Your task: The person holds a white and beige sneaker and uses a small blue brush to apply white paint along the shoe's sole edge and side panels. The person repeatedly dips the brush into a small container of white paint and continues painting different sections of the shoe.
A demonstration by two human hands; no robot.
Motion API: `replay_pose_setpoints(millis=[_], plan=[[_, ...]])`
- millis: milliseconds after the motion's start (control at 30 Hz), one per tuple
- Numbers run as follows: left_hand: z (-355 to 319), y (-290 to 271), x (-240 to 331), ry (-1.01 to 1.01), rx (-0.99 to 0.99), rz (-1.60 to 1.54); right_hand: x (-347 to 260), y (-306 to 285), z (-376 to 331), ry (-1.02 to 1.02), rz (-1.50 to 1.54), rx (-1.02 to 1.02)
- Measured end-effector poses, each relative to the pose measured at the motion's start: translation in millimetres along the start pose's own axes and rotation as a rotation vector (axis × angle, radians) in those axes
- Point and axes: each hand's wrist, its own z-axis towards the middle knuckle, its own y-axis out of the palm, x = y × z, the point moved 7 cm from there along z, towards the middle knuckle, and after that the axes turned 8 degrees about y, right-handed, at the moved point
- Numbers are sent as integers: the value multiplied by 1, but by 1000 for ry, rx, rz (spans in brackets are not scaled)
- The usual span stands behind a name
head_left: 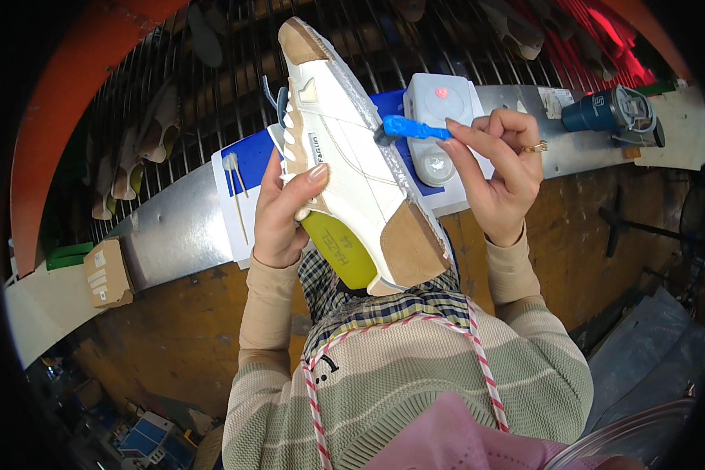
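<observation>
Sole [354,84] touched by blue brush [415,128]
A sneaker [341,129] is clasped in the left grip [280,211], the brush pinched in the right grip [506,168].

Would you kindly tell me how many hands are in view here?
2: the left hand holds the white and tan shoe, and the right hand pinches the blue brush by its handle end. No other hands show.
</observation>
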Motion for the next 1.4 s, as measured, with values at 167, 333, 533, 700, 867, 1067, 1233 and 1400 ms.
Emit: replay_pose_setpoints(millis=[167,333,533,700,867,1067,1233,1400], plan=[[-3,-1,0,8,18,-8,-1,2,6,-72,3,18],[0,-4,3,33,6,-59,5,-4,7,13,52,-179],[2,-15,-2,27,9,-94,5,-17,0,106,131,-282],[6,-19,-8,-17,-9,-143,11,-33,-8,244,123,-339],[13,-24,-14,-75,48,-147,11,-41,-17,275,75,-313],[12,-22,-15,-90,58,-108,6,-32,-14,226,47,-284],[6,-18,-18,-109,41,-143,7,-17,1,144,61,-298],[3,-18,-19,-119,23,-127,5,-10,15,30,28,-273]])
